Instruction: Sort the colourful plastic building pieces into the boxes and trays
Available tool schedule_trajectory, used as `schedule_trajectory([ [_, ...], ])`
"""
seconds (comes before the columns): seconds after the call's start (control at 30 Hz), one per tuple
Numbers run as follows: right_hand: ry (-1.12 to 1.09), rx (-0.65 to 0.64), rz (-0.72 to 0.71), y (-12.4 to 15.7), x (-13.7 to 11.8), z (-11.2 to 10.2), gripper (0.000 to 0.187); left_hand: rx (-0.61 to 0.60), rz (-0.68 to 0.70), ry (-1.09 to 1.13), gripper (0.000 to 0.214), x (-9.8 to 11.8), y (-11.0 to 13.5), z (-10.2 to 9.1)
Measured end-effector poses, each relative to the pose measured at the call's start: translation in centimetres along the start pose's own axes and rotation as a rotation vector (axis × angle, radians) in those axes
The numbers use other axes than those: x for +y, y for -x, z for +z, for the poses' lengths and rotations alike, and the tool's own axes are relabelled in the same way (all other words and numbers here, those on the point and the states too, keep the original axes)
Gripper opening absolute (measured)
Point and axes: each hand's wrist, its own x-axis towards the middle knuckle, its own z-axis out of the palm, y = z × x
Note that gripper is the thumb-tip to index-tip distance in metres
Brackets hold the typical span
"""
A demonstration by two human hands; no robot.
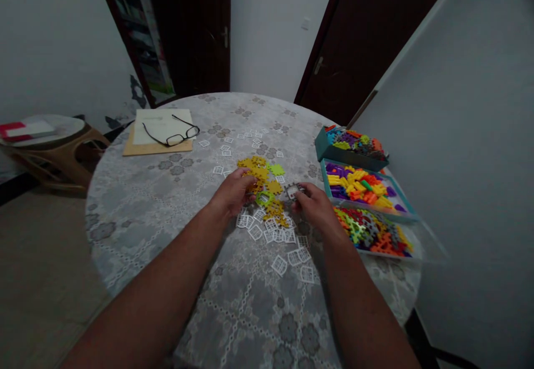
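Note:
Several yellow interlocking plastic pieces [261, 173] lie together at the middle of the table. My left hand [238, 190] is closed at their left edge, fingers on the yellow pieces. A green frame-shaped piece [264, 198] lies just right of its fingertips, and a lime green piece [277, 170] sits beyond. My right hand [314, 206] pinches a grey square frame piece [292, 191] between thumb and fingers, a little right of the yellow group. White window-shaped pieces [278, 265] are scattered on the cloth around both hands.
Three trays of colourful plastic pieces stand at the table's right: a back box [327, 147], a middle tray [326, 182] and a front tray [375, 254]. Eyeglasses [175, 139] rest on papers [144, 121] at far left. A stool [79, 129] stands beside the round table [125, 213].

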Motion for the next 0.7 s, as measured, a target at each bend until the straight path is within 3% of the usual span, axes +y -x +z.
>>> schedule_trajectory([
  [0.27,-0.198,0.062,-0.005,0.2,-0.3,2.1,0.032,-0.133,0.081,-0.057,0.031,-1.2,0.2,0.7],
  [0.37,-0.275,0.030,0.007,0.9,-1.0,3.3,0.033,-0.179,0.124,-0.089,0.032,-1.8,0.3,1.1],
  [0.57,-0.348,-0.020,-0.014,1.7,-1.6,5.3,0.026,-0.168,0.178,-0.198,0.029,-2.3,0.7,1.6],
  [0.7,-0.400,-0.042,-0.009,1.7,-1.4,5.8,0.031,-0.118,0.228,-0.272,0.031,-1.9,1.0,1.6],
])
